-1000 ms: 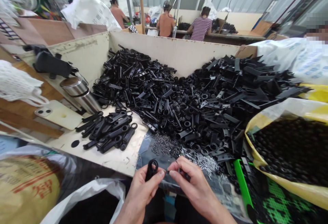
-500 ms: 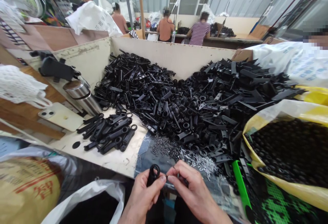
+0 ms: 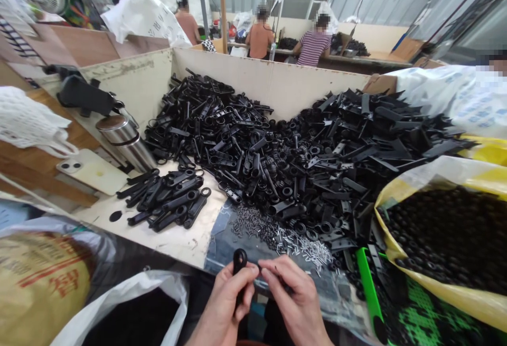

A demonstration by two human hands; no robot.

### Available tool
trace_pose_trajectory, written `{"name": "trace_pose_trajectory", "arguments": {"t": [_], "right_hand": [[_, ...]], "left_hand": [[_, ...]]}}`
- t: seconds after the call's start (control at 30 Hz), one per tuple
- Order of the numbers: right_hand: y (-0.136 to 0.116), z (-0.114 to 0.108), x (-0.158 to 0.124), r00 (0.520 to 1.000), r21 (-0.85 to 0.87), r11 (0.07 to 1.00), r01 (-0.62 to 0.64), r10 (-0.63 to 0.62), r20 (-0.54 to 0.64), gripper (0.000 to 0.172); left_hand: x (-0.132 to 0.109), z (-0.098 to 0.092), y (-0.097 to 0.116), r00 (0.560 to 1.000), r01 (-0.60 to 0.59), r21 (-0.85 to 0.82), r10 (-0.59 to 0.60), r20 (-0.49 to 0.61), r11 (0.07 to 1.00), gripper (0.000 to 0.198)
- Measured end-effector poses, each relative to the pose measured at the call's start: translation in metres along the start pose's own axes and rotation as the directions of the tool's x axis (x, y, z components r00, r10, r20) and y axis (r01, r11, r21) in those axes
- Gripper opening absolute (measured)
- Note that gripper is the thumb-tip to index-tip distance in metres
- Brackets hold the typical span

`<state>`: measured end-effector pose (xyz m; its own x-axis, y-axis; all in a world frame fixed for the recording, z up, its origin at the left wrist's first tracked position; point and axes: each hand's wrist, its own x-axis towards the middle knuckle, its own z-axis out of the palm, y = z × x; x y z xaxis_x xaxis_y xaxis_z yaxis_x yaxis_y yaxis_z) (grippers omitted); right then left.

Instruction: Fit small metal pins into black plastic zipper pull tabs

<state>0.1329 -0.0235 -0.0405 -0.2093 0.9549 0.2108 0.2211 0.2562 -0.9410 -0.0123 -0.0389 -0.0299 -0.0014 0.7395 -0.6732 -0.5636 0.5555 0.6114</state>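
Observation:
My left hand (image 3: 227, 301) is closed around a black plastic piece with a ring end (image 3: 240, 258), which sticks up above the thumb. My right hand (image 3: 297, 296) is closed in a pinch right beside the left thumb, at a small dark bit too tiny to name. More dark material shows partly under its curled fingers. Beyond my hands lie small silver pins (image 3: 307, 248) and dark pins (image 3: 249, 222) on a dark sheet. To the left, several assembled-looking black ring-ended pieces (image 3: 174, 198) rest on a pale board.
A large heap of black plastic parts (image 3: 237, 129) fills the walled bench. A steel flask (image 3: 127, 142) and a phone (image 3: 93, 170) stand at left. Yellow-edged sack (image 3: 386, 198) and green basket (image 3: 370, 288) are at right; a white sack (image 3: 119, 296) is lower left. Several people sit behind.
My hands stay together at the black piece, whose ring has turned more edge-on. The right fingertips have shifted slightly down. The whole view has moved a little.

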Motion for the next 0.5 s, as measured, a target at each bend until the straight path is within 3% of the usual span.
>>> {"name": "trace_pose_trajectory", "arguments": {"t": [0.27, 0.5], "right_hand": [[0.007, -0.004, -0.005, 0.997, -0.089, 0.994, 0.060, -0.063, -0.034, 0.014], [0.006, -0.009, -0.003, 0.999, -0.156, 0.988, 0.014, -0.008, 0.039, 0.009]], "left_hand": [[-0.002, 0.003, -0.004, 0.994, 0.094, -0.125, -0.086, 0.071, 0.988, 0.023], [-0.007, 0.012, 0.000, 0.996, 0.086, -0.045, -0.085, 0.014, 0.995, 0.018]]}}
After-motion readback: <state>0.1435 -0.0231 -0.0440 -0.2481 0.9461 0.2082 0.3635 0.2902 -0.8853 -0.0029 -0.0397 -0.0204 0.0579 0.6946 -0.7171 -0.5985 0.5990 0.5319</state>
